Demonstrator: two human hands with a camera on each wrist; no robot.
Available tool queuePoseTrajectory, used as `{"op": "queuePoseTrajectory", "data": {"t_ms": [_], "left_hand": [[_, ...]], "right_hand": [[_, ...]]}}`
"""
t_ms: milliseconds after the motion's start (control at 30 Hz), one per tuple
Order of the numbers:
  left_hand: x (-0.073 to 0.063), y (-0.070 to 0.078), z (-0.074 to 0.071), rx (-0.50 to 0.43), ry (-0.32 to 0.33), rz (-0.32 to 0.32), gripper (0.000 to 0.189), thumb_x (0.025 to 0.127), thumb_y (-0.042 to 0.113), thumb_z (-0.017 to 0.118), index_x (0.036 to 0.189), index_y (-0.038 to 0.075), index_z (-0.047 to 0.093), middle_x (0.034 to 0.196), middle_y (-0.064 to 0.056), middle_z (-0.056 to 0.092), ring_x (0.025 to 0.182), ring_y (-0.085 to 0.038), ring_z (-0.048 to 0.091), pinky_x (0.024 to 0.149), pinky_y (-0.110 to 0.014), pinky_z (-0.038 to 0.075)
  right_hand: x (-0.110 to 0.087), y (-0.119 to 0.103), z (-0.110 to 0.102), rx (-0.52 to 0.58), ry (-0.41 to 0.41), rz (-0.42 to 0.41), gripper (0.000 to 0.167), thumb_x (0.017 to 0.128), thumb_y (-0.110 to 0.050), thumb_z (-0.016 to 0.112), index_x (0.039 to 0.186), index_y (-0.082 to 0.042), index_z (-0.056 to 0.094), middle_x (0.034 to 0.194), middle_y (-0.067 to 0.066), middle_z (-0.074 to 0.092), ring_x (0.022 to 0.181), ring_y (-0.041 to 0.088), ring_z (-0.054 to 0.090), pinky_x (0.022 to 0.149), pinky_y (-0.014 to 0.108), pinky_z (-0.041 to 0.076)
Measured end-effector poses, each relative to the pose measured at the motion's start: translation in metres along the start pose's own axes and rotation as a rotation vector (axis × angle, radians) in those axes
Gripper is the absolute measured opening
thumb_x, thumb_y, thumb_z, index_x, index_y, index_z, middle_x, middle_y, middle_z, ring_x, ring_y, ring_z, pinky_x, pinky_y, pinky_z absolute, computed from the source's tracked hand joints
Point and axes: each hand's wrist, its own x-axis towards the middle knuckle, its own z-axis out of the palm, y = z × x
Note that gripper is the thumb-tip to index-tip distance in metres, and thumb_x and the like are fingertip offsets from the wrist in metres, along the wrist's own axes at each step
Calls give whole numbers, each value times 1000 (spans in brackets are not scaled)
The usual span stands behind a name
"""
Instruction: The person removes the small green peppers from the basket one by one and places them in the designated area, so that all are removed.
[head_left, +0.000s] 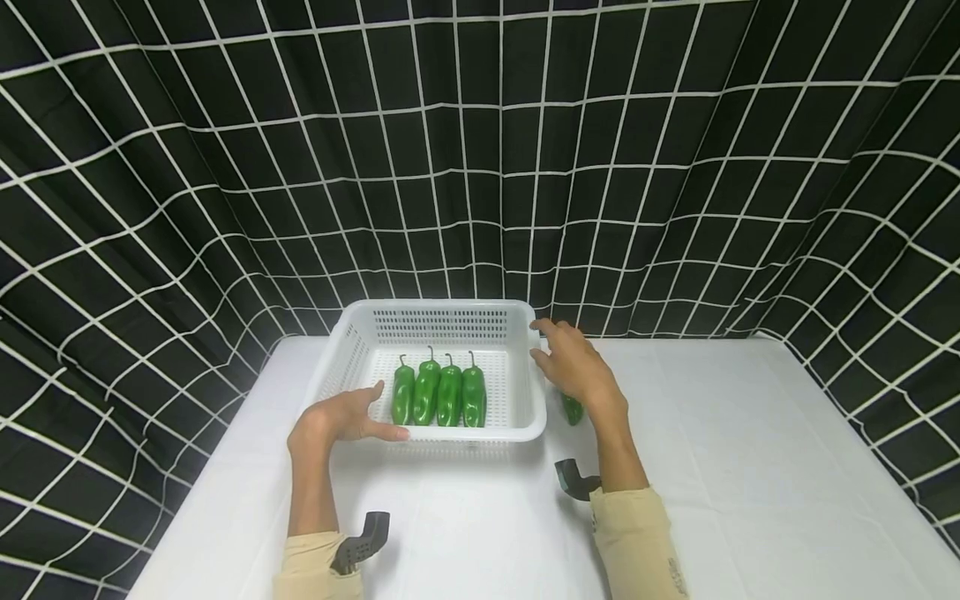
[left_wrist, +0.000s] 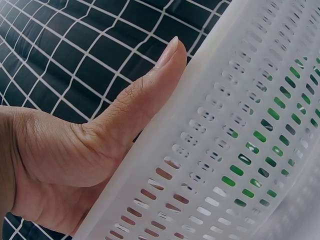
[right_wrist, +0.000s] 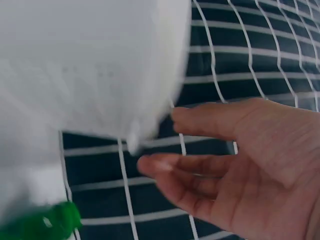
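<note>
My left hand [head_left: 341, 417] is at the front left corner of a white slotted plastic basket [head_left: 528, 421]. Its thumb lies straight along the front rim, apart from the forefinger; in the left wrist view, skin shows through the slots. Inside the basket, several green chili peppers [head_left: 438, 396] lie side by side, stems toward the back. My right hand [head_left: 573, 358] is at the basket's right wall, fingertips right at the rim. The right wrist view shows its thumb and fingers apart with nothing between them. Another green chili pepper [head_left: 572, 409] lies outside the basket, partly hidden beneath this hand.
White cloth covers the table [head_left: 750, 467]. A black curtain with a white grid [head_left: 480, 167] closes off the back and both sides. Dark camera mounts [head_left: 363, 542] stick out from both wrists over the table.
</note>
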Motion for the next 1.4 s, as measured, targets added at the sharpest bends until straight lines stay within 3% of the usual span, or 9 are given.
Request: {"op": "queuePoseTrajectory", "data": {"t_ms": [133,233,433,567,733,967,1067,1300,1400], "left_hand": [[0,1,0,-13,-3,0,121,78,70,79,165,6,25,167,-27,33,153,-54,31,123,-69,33],[0,2,1,-15,-4,-5,121,78,70,79,165,6,25,167,-27,33,154,-54,31,123,-70,33],[1,2,3,0,0,-15,121,77,71,79,165,7,26,167,-26,34,153,-54,31,123,-70,33],[0,3,2,8,-4,-16,121,77,72,79,165,7,26,167,-27,34,153,-55,32,123,-70,34],[-1,3,3,2,-6,-32,121,77,72,79,165,8,26,167,-26,33,153,-54,31,123,-70,33],[-2,3,2,-2,-6,-38,121,77,72,79,166,8,27,168,-26,33,154,-54,31,123,-71,33],[-2,3,1,-4,-3,-40,121,77,73,79,165,9,27,168,-26,33,154,-54,30,122,-71,33],[-1,2,1,4,0,-39,121,76,73,79,165,9,27,168,-25,32,154,-54,31,123,-71,33],[-1,2,0,3,1,-36,121,77,72,79,165,9,27,168,-25,32,154,-54,30,122,-71,33]], "right_hand": [[7,-16,21,-43,101,-91,38,99,-9,67,136,-1,65,125,25,72,111,40,73,90,50,65],[10,-27,35,-52,111,-121,33,97,-8,69,130,-2,69,124,22,74,109,37,73,89,46,65],[8,-41,55,-16,-62,-123,37,98,-11,71,134,-7,66,103,13,77,79,19,69,68,32,60],[7,-45,66,-44,-137,-138,44,97,-12,73,139,-7,62,103,12,78,71,14,64,64,28,56],[5,-47,77,-39,-233,-114,51,97,-13,74,145,-6,58,101,12,78,72,16,65,66,31,57],[4,-46,82,-75,-382,-48,63,93,-18,78,150,-12,54,105,14,76,88,27,72,79,43,62],[4,-46,83,-99,-412,-48,66,90,-19,81,150,-14,54,103,12,75,85,24,68,77,41,61],[5,-46,85,-91,-422,-57,67,88,-19,83,149,-10,55,114,15,75,95,27,71,91,47,62],[6,-45,84,-87,-414,-58,65,88,-19,83,147,-10,56,109,13,75,88,23,68,86,44,62]]}}
